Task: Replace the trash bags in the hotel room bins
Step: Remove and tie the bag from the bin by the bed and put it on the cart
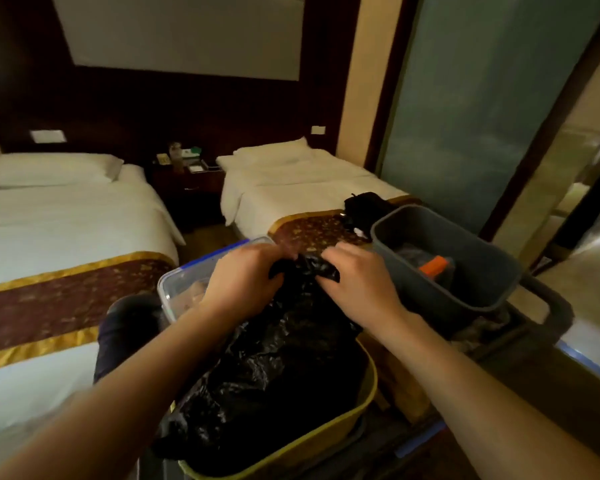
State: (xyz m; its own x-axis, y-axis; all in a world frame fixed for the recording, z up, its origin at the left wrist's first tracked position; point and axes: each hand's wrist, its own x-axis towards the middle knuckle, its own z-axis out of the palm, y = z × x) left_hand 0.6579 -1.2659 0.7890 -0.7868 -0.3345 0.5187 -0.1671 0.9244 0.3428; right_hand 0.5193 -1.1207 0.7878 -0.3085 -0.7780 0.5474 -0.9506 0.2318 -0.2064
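A crumpled black trash bag (274, 368) rises out of a bin with a yellow-green rim (361, 408) at the bottom centre. My left hand (243, 282) and my right hand (357, 278) both pinch the bunched top of the bag (305, 266), side by side above the bin. A grey bin (465, 268) stands to the right, tilted, holding dark plastic and something orange (433, 265).
A clear plastic box with a blue-edged rim (174, 282) sits just left of my hands. Two white beds (66, 216) (291, 181) with patterned runners lie beyond, a nightstand (187, 188) between them. A black bag (364, 206) lies on the right bed. A frosted glass panel (482, 116) stands at right.
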